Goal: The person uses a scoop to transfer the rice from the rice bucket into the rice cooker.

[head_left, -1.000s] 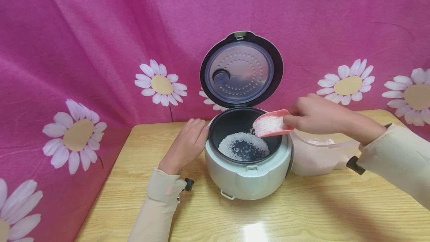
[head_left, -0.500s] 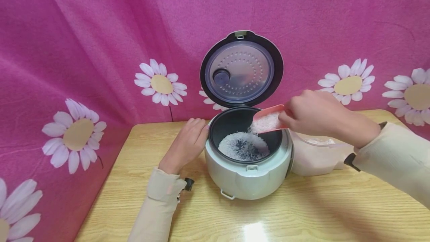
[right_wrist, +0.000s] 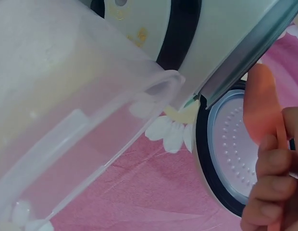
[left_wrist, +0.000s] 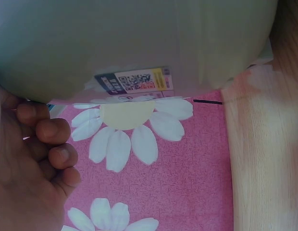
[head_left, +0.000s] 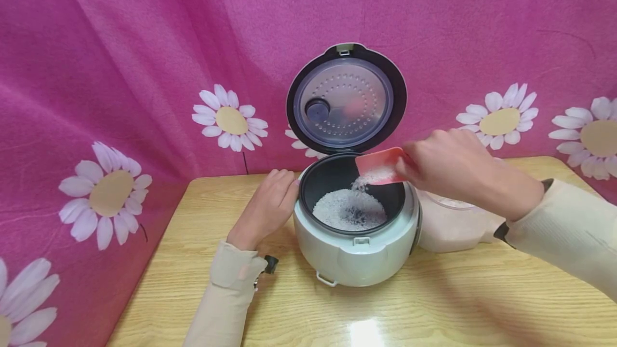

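Note:
My right hand [head_left: 443,159] grips the handle of a coral-pink scoop [head_left: 383,160], tilted over the black inner pot of a white rice cooker [head_left: 359,264]. White rice [head_left: 332,210] falls from its lip onto rice lying in the pot. In the right wrist view, the curled fingers [right_wrist: 274,187] wrap the handle of the scoop [right_wrist: 262,103]. At the cooker's left side rests my left hand [head_left: 267,202], its thumb at the rim. The left wrist view has the fingers [left_wrist: 55,130] loosely bent beside the cooker's body [left_wrist: 139,38], with nothing between them.
The cooker's lid [head_left: 347,100] stands raised at the back. Right of the cooker sits a translucent plastic container [head_left: 448,226] with rice in it, partly hidden behind the right arm. A pink flowered cloth [head_left: 231,25] hangs behind the wooden table [head_left: 173,261].
The scoop has moved slightly left and tipped further, and its load has shrunk. Rice now covers more of the pot's bottom. The left hand has stayed in place.

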A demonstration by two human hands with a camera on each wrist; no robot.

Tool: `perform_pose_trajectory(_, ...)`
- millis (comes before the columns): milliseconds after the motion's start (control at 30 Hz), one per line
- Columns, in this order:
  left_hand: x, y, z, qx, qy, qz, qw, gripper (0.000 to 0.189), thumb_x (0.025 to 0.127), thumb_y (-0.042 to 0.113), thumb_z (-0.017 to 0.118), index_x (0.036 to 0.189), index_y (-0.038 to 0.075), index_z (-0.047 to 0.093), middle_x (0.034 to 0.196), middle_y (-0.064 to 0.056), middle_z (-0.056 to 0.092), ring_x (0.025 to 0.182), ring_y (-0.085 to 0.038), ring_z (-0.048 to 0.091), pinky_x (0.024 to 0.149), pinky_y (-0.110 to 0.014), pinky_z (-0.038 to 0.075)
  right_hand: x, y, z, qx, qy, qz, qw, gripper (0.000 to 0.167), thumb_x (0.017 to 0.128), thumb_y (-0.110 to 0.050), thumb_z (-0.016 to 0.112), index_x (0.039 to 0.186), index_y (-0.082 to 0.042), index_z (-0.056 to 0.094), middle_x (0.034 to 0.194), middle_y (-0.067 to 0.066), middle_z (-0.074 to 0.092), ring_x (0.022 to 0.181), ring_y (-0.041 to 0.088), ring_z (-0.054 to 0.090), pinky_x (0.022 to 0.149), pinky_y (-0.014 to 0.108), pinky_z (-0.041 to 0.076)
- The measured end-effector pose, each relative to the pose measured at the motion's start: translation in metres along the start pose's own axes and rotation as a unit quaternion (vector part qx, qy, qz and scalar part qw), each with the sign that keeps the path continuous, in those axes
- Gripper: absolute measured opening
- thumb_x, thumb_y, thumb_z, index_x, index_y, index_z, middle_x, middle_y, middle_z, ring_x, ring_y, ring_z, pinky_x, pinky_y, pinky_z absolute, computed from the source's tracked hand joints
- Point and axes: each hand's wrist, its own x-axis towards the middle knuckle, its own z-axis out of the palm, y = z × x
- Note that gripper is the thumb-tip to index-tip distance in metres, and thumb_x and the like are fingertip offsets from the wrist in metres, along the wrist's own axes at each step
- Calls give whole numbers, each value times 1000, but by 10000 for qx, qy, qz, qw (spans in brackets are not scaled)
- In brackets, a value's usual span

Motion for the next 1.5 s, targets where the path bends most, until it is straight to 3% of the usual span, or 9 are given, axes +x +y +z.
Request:
perform_pose_trajectory(333, 0, 0, 1, 11, 24, 22, 10000, 25, 106, 29, 46, 109, 14, 66, 93, -2, 61, 95, -18, 50, 88, -35, 47, -5, -1, 5, -289, 1110, -630, 9914, 36, 86, -21, 76, 63, -17, 48, 53, -5, 40, 43, 15, 32, 38, 33, 24)
perform_pose_trajectory(700, 0, 0, 0, 20, -1, -52, 10000, 25, 106, 30, 46, 111, 14, 66, 93, -1, 60, 96, -18, 50, 88, -35, 48, -9, 8, 10, -235, 1763, -917, 9798, 38, 82, -17, 77, 63, -15, 45, 52, -5, 36, 43, 13, 27, 40, 30, 20)
perform_pose_trajectory(1167, -1, 1, 0, -96, -53, -164, 9998, 26, 106, 31, 47, 114, 15, 66, 97, 0, 62, 98, -18, 51, 90, -35, 49, -25, 36, 9, -394, 1386, -250, 9892, 31, 81, -19, 75, 65, -17, 48, 52, -3, 39, 44, 16, 32, 39, 33, 22)
perform_pose_trajectory(1500, 0, 0, 0, -96, -47, -163, 9998, 26, 106, 30, 47, 112, 15, 66, 95, 0, 60, 97, -18, 50, 88, -34, 49, -36, 71, 1, -531, 1160, 298, 9914, 36, 83, -20, 67, 58, -19, 41, 52, -2, 36, 47, 16, 31, 39, 33, 22)
